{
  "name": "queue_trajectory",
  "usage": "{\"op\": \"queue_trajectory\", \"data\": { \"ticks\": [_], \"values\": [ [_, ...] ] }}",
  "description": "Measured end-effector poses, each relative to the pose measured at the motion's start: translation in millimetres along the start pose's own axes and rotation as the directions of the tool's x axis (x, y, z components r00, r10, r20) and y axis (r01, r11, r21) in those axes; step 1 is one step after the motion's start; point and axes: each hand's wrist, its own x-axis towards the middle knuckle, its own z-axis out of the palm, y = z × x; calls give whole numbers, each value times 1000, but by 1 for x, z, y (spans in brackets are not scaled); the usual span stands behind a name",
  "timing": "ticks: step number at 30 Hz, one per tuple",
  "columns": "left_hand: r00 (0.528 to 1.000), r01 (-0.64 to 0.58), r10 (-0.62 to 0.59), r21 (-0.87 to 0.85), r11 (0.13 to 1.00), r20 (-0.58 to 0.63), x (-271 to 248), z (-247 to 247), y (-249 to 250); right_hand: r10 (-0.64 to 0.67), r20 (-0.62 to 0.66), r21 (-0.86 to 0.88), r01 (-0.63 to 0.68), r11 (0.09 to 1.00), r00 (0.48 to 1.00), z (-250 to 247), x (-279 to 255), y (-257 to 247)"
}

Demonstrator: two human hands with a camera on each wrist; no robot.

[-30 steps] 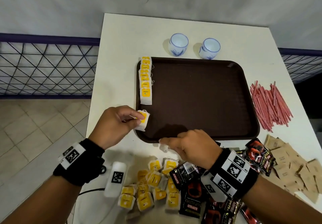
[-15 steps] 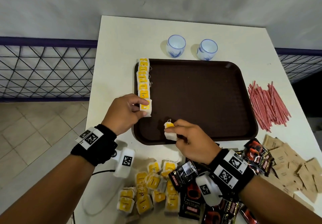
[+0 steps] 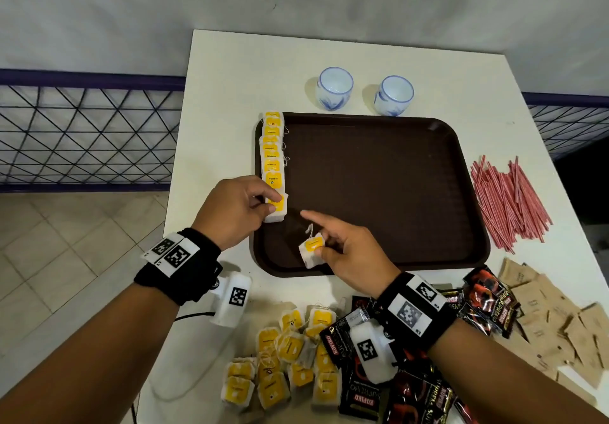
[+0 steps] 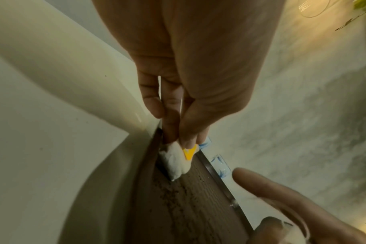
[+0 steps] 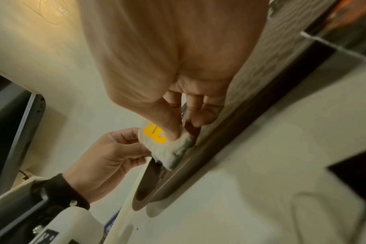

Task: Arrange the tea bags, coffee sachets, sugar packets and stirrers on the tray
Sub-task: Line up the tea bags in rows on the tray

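Presently my left hand (image 3: 235,207) pinches a tea bag (image 3: 276,207) at the near end of the row of tea bags (image 3: 273,150) along the tray (image 3: 379,192)'s left edge. My right hand (image 3: 349,252) grips a second tea bag (image 3: 311,252) over the tray's near left corner, index finger extended.
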Motion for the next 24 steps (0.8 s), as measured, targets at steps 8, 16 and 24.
{"op": "queue_trajectory", "data": {
  "ticks": [8,16,24],
  "values": [
    [997,-38,37,-16,999,-63,8,3,-4,85,-14,3,-85,996,996,10,19,-3],
    [991,-51,58,61,997,-121,15,5,-8,129,19,40,-130,991,991,16,57,-6],
    [976,18,0,81,997,-218,4,-5,-5,218,68,197,-228,954,973,16,84,-22]
  ]
}}
